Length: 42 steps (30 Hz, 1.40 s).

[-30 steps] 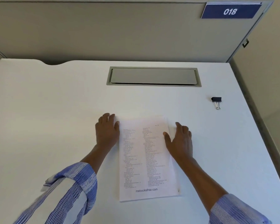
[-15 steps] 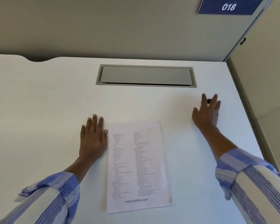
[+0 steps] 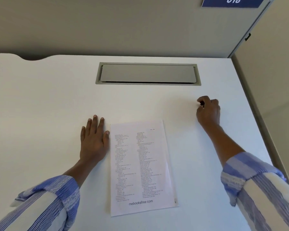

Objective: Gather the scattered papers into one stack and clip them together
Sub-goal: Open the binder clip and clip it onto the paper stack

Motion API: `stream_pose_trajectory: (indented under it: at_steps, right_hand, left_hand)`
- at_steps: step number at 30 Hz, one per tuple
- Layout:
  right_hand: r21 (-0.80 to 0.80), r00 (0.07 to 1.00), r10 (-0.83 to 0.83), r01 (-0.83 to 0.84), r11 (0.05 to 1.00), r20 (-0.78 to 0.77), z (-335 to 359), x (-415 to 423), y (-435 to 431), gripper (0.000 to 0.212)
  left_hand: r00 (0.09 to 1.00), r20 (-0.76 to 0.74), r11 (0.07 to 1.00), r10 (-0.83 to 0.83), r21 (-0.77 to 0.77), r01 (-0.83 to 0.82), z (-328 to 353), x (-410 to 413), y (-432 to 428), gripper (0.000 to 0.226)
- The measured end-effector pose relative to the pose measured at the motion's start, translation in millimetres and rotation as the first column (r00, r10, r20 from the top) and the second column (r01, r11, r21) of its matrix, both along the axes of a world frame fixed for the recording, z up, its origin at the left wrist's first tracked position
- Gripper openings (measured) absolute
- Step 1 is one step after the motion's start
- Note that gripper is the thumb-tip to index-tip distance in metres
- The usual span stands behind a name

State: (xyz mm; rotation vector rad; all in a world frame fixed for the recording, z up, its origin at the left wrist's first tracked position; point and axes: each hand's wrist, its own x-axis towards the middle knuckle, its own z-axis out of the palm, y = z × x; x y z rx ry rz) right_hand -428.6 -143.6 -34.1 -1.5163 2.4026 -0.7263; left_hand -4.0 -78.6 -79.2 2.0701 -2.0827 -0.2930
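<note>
Left hand (image 3: 93, 140) flat beside paper stack (image 3: 141, 165); right hand (image 3: 208, 110) pinches binder clip (image 3: 201, 103).

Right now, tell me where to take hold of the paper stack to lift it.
Pinch the paper stack at its right long edge, coming from the right: it lies flat, that side is clear, and the left hand rests flat along the left edge.

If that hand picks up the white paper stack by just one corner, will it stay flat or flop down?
The white printed paper stack would probably flop: it looks thin, only a few sheets lying flat on the white desk. It is likely light. Unclipped sheets may also slide apart, since the small black binder clip is in the right hand, not on the paper. The left hand rests beside it.
</note>
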Motion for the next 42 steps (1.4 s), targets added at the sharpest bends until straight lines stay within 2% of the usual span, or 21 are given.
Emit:
stream_pose_trajectory:
  at_steps: [2,4,6,7,8,9,10,12,13,15,18,20,28,32,36,42]
  right_hand:
    - [-0.058,0.971,-0.038,0.053,0.997,0.236,11.2,27.8,14.3,0.032]
    - [-0.051,0.852,-0.064,0.106,0.993,0.52,24.1,62.6,32.4,0.028]
    - [-0.026,0.598,-0.05,0.117,0.993,0.8,40.7,99.1,53.9,0.025]
    - [-0.015,0.453,-0.031,0.098,0.995,0.891,49.0,113.8,65.2,0.025]
    - [-0.01,0.316,-0.013,0.069,0.998,0.949,58.7,129.6,77.0,0.025]
    - [0.003,0.217,-0.009,0.029,1.0,0.976,68.8,142.6,89.2,0.026]
    - [0.015,0.157,-0.012,-0.021,1.0,0.988,77.7,155.6,101.9,0.027]
    - [0.026,0.11,-0.014,-0.107,0.994,0.994,89.1,176.1,123.4,0.031]
    - [0.02,0.111,-0.004,-0.139,0.99,0.994,92.7,184.0,131.4,0.033]
    - [0.012,0.169,0.022,-0.198,0.98,0.985,100.8,199.1,143.2,0.038]
    - [0.01,0.321,0.077,-0.261,0.965,0.944,113.2,211.7,153.0,0.046]
    - [0.014,0.39,0.101,-0.281,0.96,0.915,119.7,218.3,158.0,0.047]
    - [-0.017,0.474,0.194,-0.351,0.936,0.859,137.3,244.3,172.6,0.047]
    - [-0.011,0.496,0.228,-0.404,0.915,0.838,144.6,253.6,180.2,0.05]
    - [-0.013,0.57,0.268,-0.412,0.911,0.777,149.9,261.6,185.2,0.052]
    - [-0.046,0.623,0.369,-0.471,0.881,0.689,157.4,268.8,193.0,0.059]
  left_hand:
    - [1.0,-0.016,1.0,-0.006,0.0,0.006,1.2,0.0,0.1,0.062]
    - [0.999,-0.05,1.0,-0.002,0.008,0.002,1.0,1.2,-0.3,0.064]
    - [0.986,-0.16,0.999,0.046,0.032,-0.041,7.0,2.0,-0.6,0.069]
    - [0.967,-0.243,0.997,0.072,0.052,-0.061,13.1,-1.3,-0.3,0.071]
    - [0.94,-0.331,0.996,0.08,0.054,-0.065,24.9,-5.3,1.2,0.069]
    - [0.907,-0.418,0.999,0.05,0.028,-0.043,37.9,-13.9,3.3,0.061]
    - [0.865,-0.501,1.0,-0.005,-0.026,-0.009,55.0,-22.8,7.7,0.047]
    - [0.768,-0.627,0.989,-0.128,-0.135,0.055,93.0,-44.2,25.1,0.017]
    - [0.722,-0.67,0.982,-0.174,-0.169,0.08,111.1,-53.9,36.4,0.008]
    - [0.662,-0.72,0.977,-0.209,-0.178,0.115,141.0,-63.9,59.4,0.006]
    - [0.645,-0.736,0.979,-0.205,-0.16,0.129,160.8,-63.0,82.9,0.006]
    - [0.638,-0.746,0.981,-0.193,-0.16,0.11,166.6,-55.3,92.5,0.008]
    - [0.646,-0.741,0.982,-0.182,-0.173,0.078,185.6,-24.6,110.5,0.008]
    - [0.645,-0.734,0.977,-0.213,-0.177,0.121,193.3,-10.9,118.0,0.007]
    - [0.647,-0.717,0.966,-0.258,-0.202,0.162,194.8,-3.8,125.1,0.002]
    - [0.647,-0.701,0.954,-0.298,-0.243,0.177,196.0,3.0,134.7,0.009]
